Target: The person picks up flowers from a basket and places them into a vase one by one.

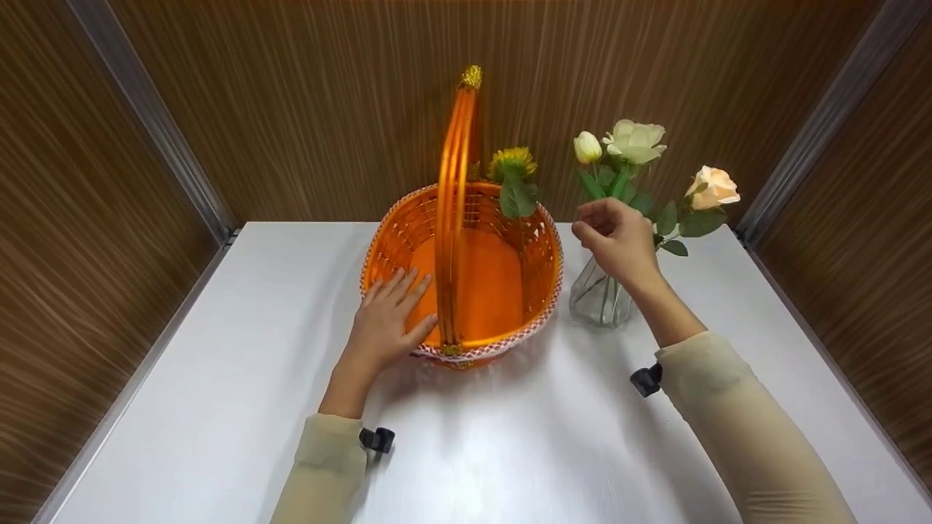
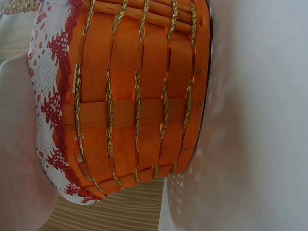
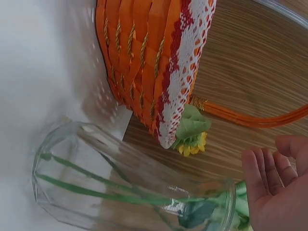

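An orange woven basket (image 1: 555, 306) with a tall arched handle (image 1: 453, 218) and red-and-white lace trim stands mid-table. My left hand (image 1: 378, 331) rests over its near left rim, fingers spread; in the left wrist view the palm (image 2: 21, 154) lies against the lace. Inside the basket's far right side leans a yellow flower (image 1: 513, 164) with green leaves. My right hand (image 1: 622, 236), fingers loosely bent and holding nothing visible, hovers by the mouth of a clear glass vase (image 1: 601, 302). The vase holds a white tulip (image 1: 587, 148), a large white flower (image 1: 636, 142) and a peach rose (image 1: 713, 188).
Everything stands on a white tabletop (image 1: 466, 451). Brown wood-grain panels (image 1: 306, 109) close in the back and both sides, with metal strips (image 1: 145, 109) at the corners. The basket and vase stand near the back panel, a small gap between them.
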A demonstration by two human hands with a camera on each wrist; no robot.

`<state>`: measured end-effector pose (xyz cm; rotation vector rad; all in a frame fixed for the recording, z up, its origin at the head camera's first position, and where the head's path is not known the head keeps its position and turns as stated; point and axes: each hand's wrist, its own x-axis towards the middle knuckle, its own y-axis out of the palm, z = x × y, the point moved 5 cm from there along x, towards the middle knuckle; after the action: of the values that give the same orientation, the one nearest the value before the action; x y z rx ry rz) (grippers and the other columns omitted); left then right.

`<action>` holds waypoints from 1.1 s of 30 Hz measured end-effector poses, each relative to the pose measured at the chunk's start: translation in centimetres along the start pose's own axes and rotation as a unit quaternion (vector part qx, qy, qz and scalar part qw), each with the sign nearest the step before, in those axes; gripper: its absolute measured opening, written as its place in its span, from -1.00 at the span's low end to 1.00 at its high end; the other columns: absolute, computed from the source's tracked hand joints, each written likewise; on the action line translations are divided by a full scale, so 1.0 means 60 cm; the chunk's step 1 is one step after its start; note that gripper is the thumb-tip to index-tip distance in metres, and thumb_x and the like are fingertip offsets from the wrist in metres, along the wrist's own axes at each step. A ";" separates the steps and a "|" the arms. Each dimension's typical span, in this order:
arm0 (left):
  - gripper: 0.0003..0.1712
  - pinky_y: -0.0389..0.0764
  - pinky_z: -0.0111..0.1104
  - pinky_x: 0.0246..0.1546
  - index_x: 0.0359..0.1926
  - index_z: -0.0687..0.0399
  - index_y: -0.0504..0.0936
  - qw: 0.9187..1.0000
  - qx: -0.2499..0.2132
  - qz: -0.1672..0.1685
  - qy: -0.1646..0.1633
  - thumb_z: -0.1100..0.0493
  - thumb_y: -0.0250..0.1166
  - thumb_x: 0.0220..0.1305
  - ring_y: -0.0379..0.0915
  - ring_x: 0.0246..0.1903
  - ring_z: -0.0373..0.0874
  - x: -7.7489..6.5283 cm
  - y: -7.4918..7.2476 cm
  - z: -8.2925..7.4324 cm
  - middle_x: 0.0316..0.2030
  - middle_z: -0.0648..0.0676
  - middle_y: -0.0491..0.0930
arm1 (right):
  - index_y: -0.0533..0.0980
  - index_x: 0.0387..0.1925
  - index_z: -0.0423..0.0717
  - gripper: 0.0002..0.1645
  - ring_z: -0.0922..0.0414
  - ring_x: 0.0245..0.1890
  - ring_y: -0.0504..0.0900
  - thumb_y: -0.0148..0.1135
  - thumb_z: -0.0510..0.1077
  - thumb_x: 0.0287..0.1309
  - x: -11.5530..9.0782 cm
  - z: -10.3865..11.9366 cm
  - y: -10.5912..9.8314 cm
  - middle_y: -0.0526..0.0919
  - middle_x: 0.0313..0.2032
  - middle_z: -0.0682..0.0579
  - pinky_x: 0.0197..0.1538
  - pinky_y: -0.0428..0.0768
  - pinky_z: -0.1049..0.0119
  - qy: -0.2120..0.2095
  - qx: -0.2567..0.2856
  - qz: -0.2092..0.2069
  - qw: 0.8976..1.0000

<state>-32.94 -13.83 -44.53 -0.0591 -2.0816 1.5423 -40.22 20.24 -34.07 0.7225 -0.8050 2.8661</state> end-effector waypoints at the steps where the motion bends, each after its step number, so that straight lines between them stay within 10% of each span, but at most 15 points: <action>1: -0.22 -0.01 0.11 0.49 0.53 -0.08 0.21 1.000 0.000 0.000 -0.001 -0.29 -0.01 0.43 0.06 0.50 0.13 0.000 0.000 0.000 0.50 0.10 0.17 | 0.64 -0.10 -0.21 -0.74 0.27 -0.46 0.65 0.34 -0.18 0.20 0.000 0.001 0.004 0.73 -0.30 -0.10 -0.35 0.60 0.53 -0.001 0.001 0.001 1.000; 16: -0.23 0.00 0.10 0.49 0.53 -0.08 0.23 1.000 0.002 -0.007 -0.001 -0.28 -0.01 0.43 0.05 0.50 0.09 0.000 0.001 -0.002 0.50 0.09 0.18 | 0.63 -0.04 -0.22 -0.71 0.18 -0.35 0.68 0.33 -0.21 0.20 0.004 -0.001 0.068 0.71 -0.24 -0.14 -0.25 0.65 0.46 0.041 0.064 0.038 0.996; 33: -0.23 0.00 0.12 0.48 0.52 -0.07 0.24 1.000 -0.003 -0.008 -0.002 -0.29 -0.01 0.42 0.08 0.49 0.15 0.001 0.001 0.000 0.50 0.09 0.18 | 0.50 0.10 -0.36 -0.61 0.22 -0.26 0.62 0.23 -0.27 0.29 0.001 0.000 0.105 0.61 -0.16 -0.10 -0.14 0.70 0.35 0.157 0.174 0.081 0.969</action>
<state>-33.02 -13.79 -44.57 -0.0411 -2.0849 1.5284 -41.50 14.84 -37.02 0.2175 -0.3366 3.1920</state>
